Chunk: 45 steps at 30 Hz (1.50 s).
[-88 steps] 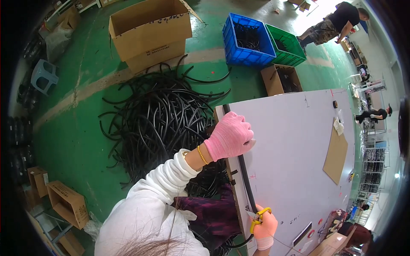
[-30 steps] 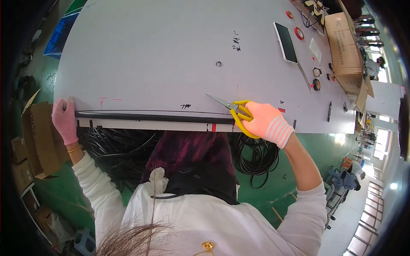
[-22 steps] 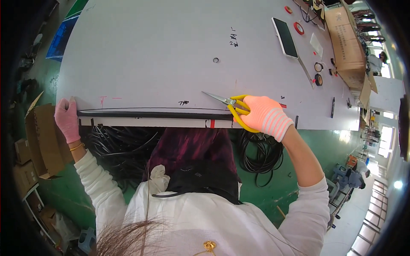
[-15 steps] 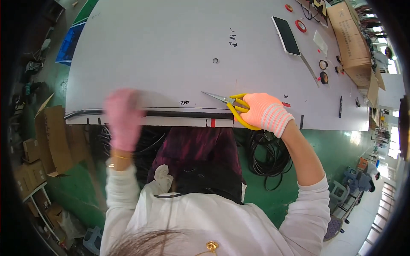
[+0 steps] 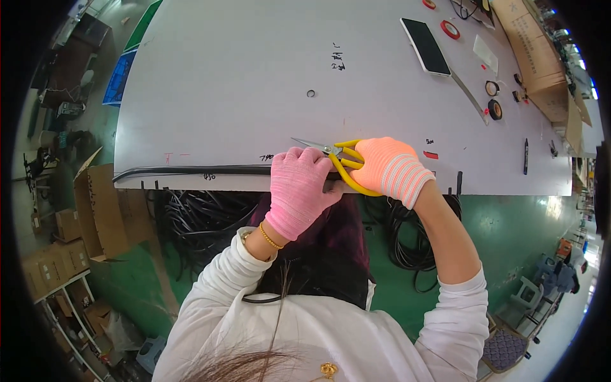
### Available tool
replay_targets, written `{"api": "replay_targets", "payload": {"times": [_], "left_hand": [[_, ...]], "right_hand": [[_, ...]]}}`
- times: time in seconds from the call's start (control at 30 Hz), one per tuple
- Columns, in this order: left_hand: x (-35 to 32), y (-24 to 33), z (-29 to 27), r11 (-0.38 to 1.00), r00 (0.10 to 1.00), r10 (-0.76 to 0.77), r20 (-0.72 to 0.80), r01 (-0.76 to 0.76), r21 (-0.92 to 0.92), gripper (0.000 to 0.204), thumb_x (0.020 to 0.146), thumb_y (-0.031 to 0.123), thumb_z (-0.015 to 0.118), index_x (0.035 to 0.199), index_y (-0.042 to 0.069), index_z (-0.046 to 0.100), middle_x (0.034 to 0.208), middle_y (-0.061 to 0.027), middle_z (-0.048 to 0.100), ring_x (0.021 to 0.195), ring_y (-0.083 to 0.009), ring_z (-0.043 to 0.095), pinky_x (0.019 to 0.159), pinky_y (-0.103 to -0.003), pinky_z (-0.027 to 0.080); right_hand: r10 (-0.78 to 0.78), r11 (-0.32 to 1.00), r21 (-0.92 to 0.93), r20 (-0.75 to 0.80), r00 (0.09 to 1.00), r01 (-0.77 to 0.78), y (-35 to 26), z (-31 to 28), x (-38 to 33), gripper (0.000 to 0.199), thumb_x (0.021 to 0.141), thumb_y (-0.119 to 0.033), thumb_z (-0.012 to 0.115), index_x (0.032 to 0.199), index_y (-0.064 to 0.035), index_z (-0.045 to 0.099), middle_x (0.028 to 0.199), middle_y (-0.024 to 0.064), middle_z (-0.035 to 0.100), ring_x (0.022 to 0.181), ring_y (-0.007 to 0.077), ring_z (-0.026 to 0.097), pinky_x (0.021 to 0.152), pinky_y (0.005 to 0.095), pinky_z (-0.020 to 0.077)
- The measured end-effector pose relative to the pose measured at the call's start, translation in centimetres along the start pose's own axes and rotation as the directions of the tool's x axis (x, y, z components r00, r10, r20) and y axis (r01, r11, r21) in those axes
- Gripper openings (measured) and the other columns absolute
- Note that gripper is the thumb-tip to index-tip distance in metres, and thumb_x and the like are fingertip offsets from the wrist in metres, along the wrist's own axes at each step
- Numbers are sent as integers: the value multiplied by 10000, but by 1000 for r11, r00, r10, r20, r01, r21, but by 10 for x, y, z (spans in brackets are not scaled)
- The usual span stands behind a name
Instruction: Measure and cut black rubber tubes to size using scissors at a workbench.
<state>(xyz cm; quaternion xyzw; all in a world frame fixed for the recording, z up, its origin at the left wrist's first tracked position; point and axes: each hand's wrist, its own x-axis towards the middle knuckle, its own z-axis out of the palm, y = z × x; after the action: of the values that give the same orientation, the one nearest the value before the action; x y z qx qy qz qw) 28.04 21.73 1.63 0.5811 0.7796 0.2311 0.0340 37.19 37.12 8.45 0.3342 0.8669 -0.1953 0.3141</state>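
A long black tube [image 5: 216,170] lies along the front edge of the pale grey table, its left end bent slightly down at the table's corner. My left hand [image 5: 299,190], in a pink glove, is closed over the tube near its right end. My right hand [image 5: 389,167], in an orange glove, grips scissors [image 5: 344,173] by their yellow handles. The slim blades point left across the tabletop, just beyond my left fingertips. The right end of the tube is mostly hidden by my hands.
A small dark ring [image 5: 311,93] lies mid-table. To the right are a phone [image 5: 426,47], a metal ruler [image 5: 470,95], tape rolls [image 5: 494,109], a marker [image 5: 526,156] and a cardboard box [image 5: 528,51]. Coiled black cable [image 5: 410,235] lies below the table edge.
My left hand has slid right along the tube, from its left part to beside the scissors. My right hand still holds the scissors in nearly the same place.
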Motion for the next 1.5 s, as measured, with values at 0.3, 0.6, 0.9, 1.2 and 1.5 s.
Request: {"api": "replay_targets", "payload": {"times": [0.3, 0.6, 0.9, 1.2, 1.5], "left_hand": [[7, -3, -1, 1000, 996, 24, 85, -25, 11, 318, 715, 332, 774, 894, 91, 671, 928, -64, 625, 921, -275, 591, 814, -400, 475], [26, 1, -12, 994, 966, 71, 247, -88, 58, 220, 750, 268, 741, 872, 98, 676, 875, -77, 620, 899, -310, 603, 792, -438, 498], [36, 17, -59, 759, 717, -94, 691, 500, -416, 106, 812, 85, 677, 844, -15, 662, 639, -36, 597, 575, -117, 548, 573, -271, 472], [24, 39, -76, 664, 714, -56, 698, 549, -507, 81, 811, 49, 663, 809, -24, 630, 614, 4, 535, 557, -72, 487, 522, -249, 423], [16, 37, -74, 649, 752, -65, 656, 531, -545, 88, 804, 44, 661, 835, -29, 624, 644, -2, 547, 577, -68, 492, 529, -252, 424]], "right_hand": [[-88, 991, 82, -162, 983, 103, 17, 21, -6, 393, 862, -421, 641, 1008, -56, 661, 907, 167, 713, 877, 366, 684, 752, 432, 555], [246, 468, 687, -705, 665, 555, 39, 89, -69, 144, 887, -56, 701, 906, -21, 563, 700, 36, 582, 615, 161, 567, 574, 272, 450], [-99, 46, 915, -396, 913, 401, 2, 222, -110, 368, 927, -313, 710, 1056, -37, 505, 884, 24, 537, 781, 115, 491, 728, 270, 462], [-171, -33, 874, -482, 859, 484, -14, 223, -95, 382, 976, -368, 658, 1046, -38, 480, 939, 37, 518, 816, 143, 506, 783, 278, 460], [-239, -180, 914, -400, 885, 364, -17, 209, -100, 342, 1012, -368, 600, 1049, -44, 496, 931, 11, 517, 818, 124, 492, 789, 248, 452]]}}
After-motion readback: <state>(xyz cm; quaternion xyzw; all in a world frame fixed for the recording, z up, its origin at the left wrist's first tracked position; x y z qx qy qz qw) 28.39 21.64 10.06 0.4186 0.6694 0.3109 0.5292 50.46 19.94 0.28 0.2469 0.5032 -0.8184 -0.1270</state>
